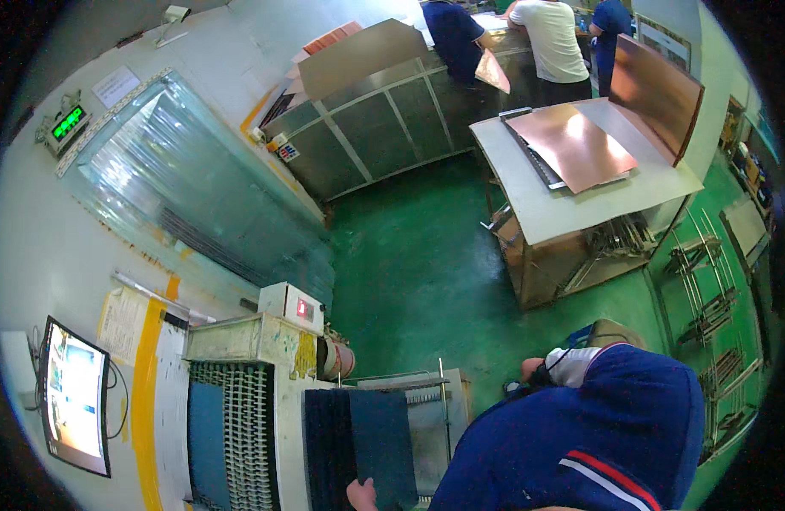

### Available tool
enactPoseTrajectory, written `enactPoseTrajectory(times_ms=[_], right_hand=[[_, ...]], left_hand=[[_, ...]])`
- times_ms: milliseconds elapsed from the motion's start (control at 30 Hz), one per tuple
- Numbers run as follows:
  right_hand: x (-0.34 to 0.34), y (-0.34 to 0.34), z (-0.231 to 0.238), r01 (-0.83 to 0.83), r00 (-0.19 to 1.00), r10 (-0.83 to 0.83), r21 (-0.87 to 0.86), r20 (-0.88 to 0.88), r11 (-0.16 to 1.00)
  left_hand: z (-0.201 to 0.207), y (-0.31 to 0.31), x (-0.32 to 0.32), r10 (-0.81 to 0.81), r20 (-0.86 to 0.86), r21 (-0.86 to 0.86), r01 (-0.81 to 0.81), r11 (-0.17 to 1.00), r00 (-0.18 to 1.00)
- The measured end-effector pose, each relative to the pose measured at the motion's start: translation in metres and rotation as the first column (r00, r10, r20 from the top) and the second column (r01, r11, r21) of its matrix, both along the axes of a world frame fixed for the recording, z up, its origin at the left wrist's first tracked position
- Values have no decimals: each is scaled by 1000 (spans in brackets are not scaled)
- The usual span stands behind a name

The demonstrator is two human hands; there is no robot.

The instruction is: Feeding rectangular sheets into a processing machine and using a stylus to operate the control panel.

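A dark blue panel (358, 443) stands upright at the outlet of a cream machine (256, 341) near the lower edge. My left hand (363, 494) grips the panel's bottom edge; only its fingertips show. My right arm in a blue sleeve with a red and white stripe rises from the lower right. Past a white cuff, my right hand (533, 370) is curled over the green floor, to the right of the machine. Whether it holds anything is hidden.
A mesh conveyor belt (231, 426) and a lit monitor (73, 396) sit to the left. A clear strip curtain (197, 187) hangs beyond. A table (580, 213) bears copper sheets (580, 145). Three people (550, 43) stand at the back. Metal racks (707, 289) line the right.
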State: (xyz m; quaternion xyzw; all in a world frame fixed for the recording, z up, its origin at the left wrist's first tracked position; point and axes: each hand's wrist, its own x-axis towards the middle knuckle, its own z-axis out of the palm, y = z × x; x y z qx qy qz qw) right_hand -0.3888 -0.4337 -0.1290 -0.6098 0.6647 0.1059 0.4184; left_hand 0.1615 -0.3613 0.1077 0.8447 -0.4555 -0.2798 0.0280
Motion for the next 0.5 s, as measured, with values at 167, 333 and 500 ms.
enactPoseTrajectory(times_ms=[167,333,500], right_hand=[[-4,-5,-10,52,999,-53,71,11,996],[5,-4,9,84,996,-83,11,-43,996],[1,-8,12,26,999,-29,60,44,998]], left_hand=[[19,2,-24,-110,217,-154,145,977,970],[77,-3,-28,-19,202,-106,41,993,979],[128,14,-14,23,136,-203,5,979,990]])
